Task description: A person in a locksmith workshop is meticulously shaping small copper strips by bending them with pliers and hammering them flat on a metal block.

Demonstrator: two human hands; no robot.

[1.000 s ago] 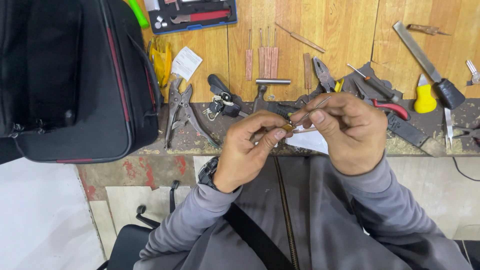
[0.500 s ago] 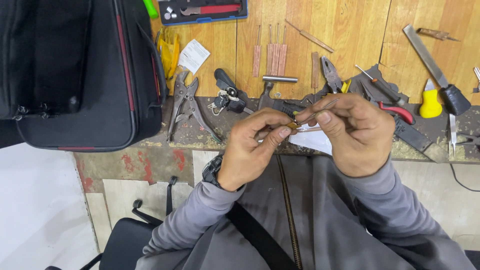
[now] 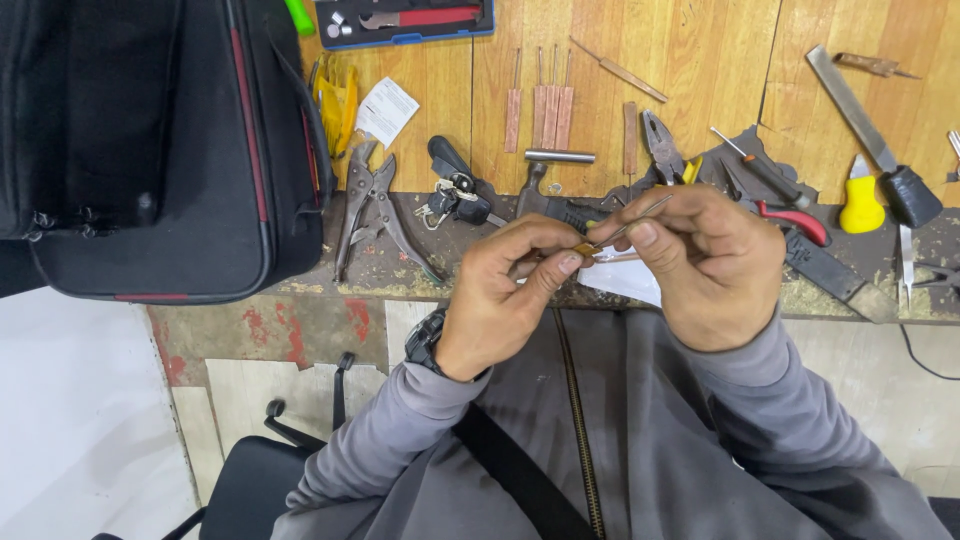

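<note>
With our left hand (image 3: pixel 505 300) pinching the small brass piece (image 3: pixel 584 248) and our right hand (image 3: pixel 710 270) pinching the thin pick (image 3: pixel 640 218), both just above the table (image 3: pixel 700 60) edge, we should keep the pick steady, its long axis slanting up-right, tip at the brass.

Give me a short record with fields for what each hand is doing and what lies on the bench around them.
left hand: left hand pinches a small brass-coloured piece between thumb and fingers
right hand: right hand holds a thin metal pick, its tip at the brass piece
bench: worn wooden workbench
behind the hands: grey locking pliers, bunch of keys, red-handled tool
far left: black bag with red trim
far right: yellow-handled tool
</note>
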